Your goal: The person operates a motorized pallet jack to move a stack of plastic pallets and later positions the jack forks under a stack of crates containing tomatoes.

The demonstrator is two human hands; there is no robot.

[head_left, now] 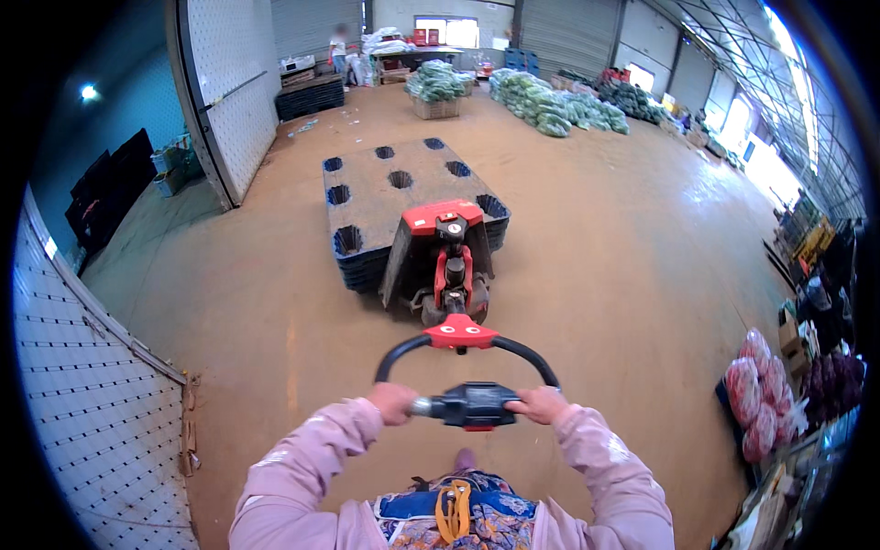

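Observation:
In front of me stands a red and black pallet jack, its looped black handle reaching back to my body. My left hand is wrapped round the left side of the handle's grip, slightly blurred. On the right side my right hand closes round the grip beside the dark control head. A stack of dark blue plastic pallets with round holes and a brownish top sits on the jack's far side. The forks are hidden by the stack.
White panel doors stand at the left, one beside an opening to a dim room. Green produce in bags and a crate of greens lie at the back. Red-filled bags are at the right. Another person stands far back.

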